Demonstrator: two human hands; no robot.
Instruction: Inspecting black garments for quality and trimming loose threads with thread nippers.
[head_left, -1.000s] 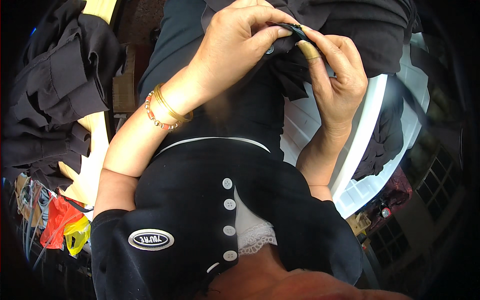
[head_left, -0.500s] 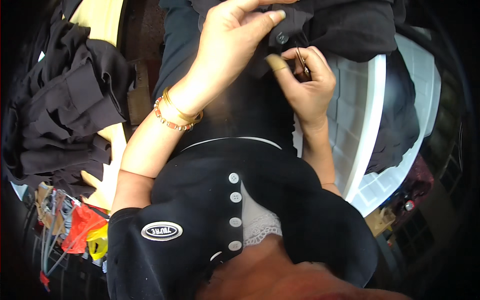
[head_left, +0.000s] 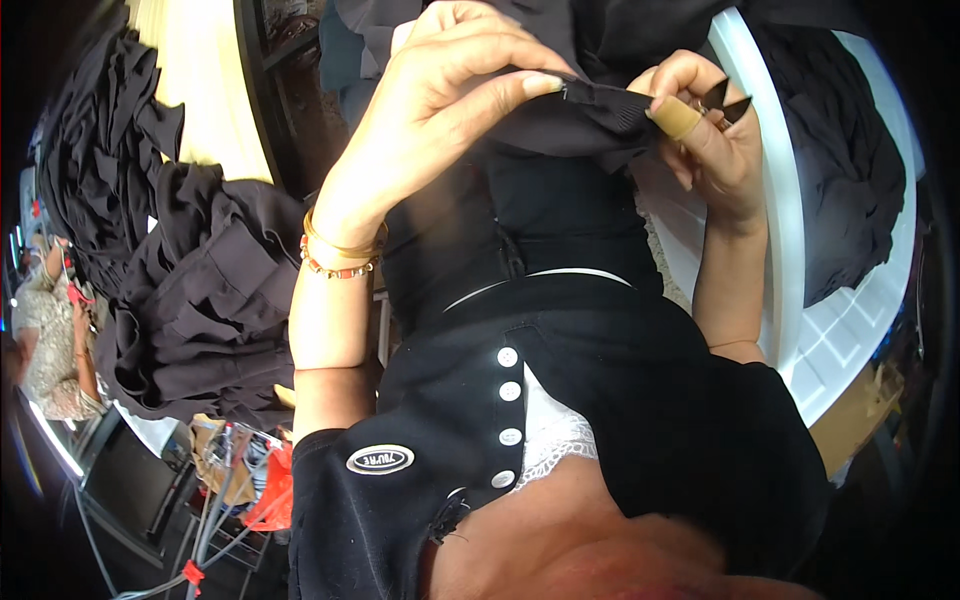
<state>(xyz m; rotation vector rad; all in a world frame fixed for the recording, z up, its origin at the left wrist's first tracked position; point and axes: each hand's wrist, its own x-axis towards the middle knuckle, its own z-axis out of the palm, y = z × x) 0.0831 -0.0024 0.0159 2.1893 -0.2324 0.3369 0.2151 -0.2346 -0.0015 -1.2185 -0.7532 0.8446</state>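
Observation:
A black garment (head_left: 540, 125) is stretched between my hands above my lap, its ribbed-looking edge running from one hand to the other. My left hand (head_left: 450, 100), with a gold bangle and a beaded bracelet at the wrist, pinches the edge between thumb and fingers. At the other end, the thumb and forefinger of my right hand (head_left: 715, 150) grip the cloth; that thumb wears a tan finger cover (head_left: 676, 118). Small thread snips (head_left: 737, 106) are tucked in the right hand, dark pointed blades sticking out past the fingers, away from the cloth.
To the left, a heap of black garments (head_left: 220, 290) lies over a pale yellow board (head_left: 215, 90). A white plastic tub (head_left: 785, 200) holding dark cloth (head_left: 850, 170) stands close to my right arm. Another person (head_left: 55, 350) shows at the far left, near a red bag (head_left: 272, 490).
My right hand has moved right and up with the snips and now grips the garment's edge. The cloth is drawn out between both hands. The buttoned part no longer shows.

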